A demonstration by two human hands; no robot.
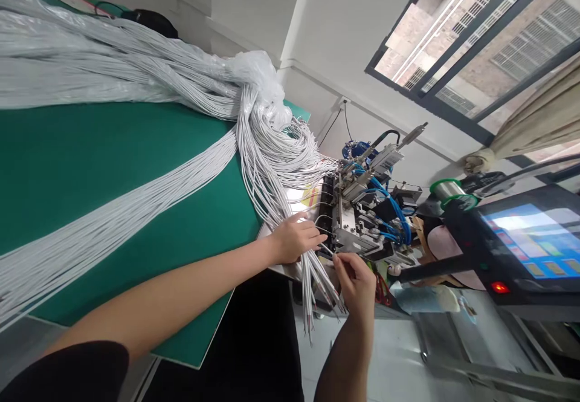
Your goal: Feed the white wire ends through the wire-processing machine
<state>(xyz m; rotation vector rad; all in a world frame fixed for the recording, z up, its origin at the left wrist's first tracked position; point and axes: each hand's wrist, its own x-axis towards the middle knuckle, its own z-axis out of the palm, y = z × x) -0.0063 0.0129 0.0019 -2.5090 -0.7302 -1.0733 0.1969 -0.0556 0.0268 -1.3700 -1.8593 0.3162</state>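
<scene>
My left hand (294, 237) rests at the edge of the green table (113, 166), fingers closed on a thin white wire (321, 217) that loops toward the small metal machine (362, 223). My right hand (356, 281) is just below it, thumb and fingers pinched on the end of another white wire at the machine's front. Several loose white wires (317, 287) hang off the table edge between my hands. A large bundle of white wires (149, 81) lies across the table.
The machine carries blue tubes (399, 211) and a solder wire spool (446, 189). A touch-screen control panel (530, 242) stands to the right. A clear plastic bag (260, 75) wraps the bundle. A window (475, 39) is behind.
</scene>
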